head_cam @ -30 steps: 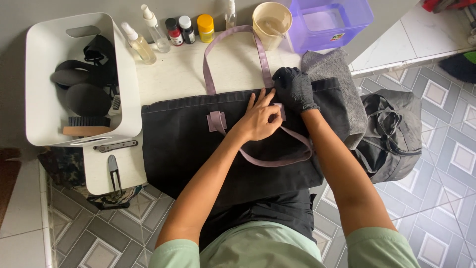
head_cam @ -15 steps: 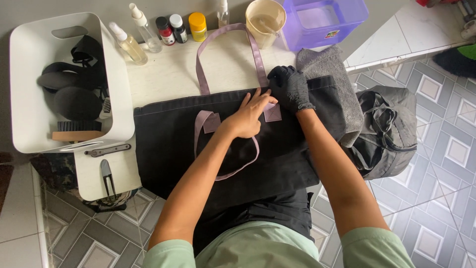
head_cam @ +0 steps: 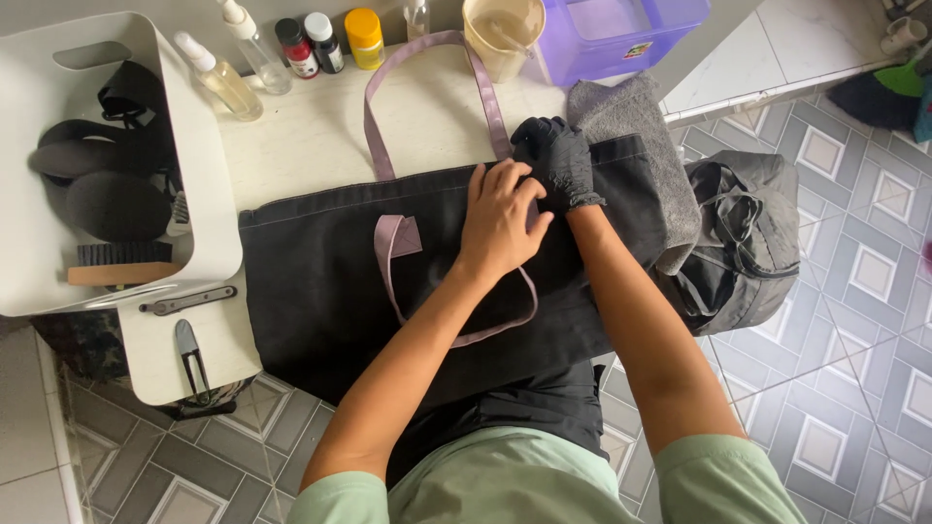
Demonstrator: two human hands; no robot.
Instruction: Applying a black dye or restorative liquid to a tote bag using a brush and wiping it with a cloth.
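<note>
Since the frame half a second ago the view has dipped a little, so everything sits lower in the picture. The left hand (head_cam: 500, 221) has slid right along the top edge of the black tote bag (head_cam: 320, 291) and now lies flat, fingers spread, holding nothing. It touches the black-gloved right hand (head_cam: 555, 160), whose grip is closed in a narrow pinch on the bag's rim, beside the base of the mauve strap (head_cam: 427, 87). The bag lies flat across the white desk (head_cam: 301, 146), its lower edge hanging over the front towards the person's lap.

Along the back of the desk stand two clear spray bottles (head_cam: 225, 78), then a small bottle with a red label (head_cam: 295, 49), a dark one with a white cap (head_cam: 323, 41), and a squat yellow-capped jar (head_cam: 365, 37). Further right are a cream cup (head_cam: 502, 34) and a purple box (head_cam: 621, 29) with a small sticker on its front. A white bin (head_cam: 194, 194) on the left holds dark items and a wooden brush (head_cam: 121, 264).
</note>
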